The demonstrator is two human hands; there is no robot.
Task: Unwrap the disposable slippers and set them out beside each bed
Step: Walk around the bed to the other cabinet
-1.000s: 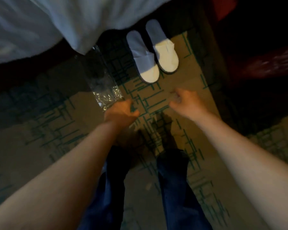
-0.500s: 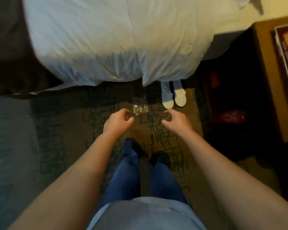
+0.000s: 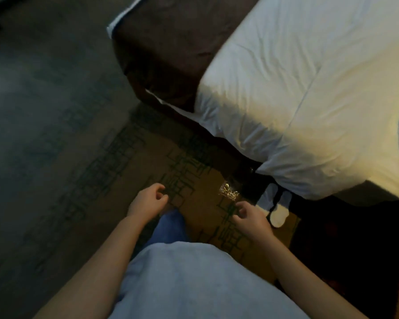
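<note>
Slippers [image 3: 277, 209] prob. touching, beside bed [image 3: 309, 100].

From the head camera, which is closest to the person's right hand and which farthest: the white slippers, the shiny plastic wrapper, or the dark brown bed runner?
From the right hand:
1. White slippers, on the carpet just to its right, beside the bed.
2. Shiny plastic wrapper, on the carpet just ahead; nearly as near as the slippers.
3. Dark brown bed runner, far ahead, across the bed's foot.

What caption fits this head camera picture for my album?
White slippers set out on the carpet beside the bed, their clear wrapper lying nearby, both hands empty.
</note>
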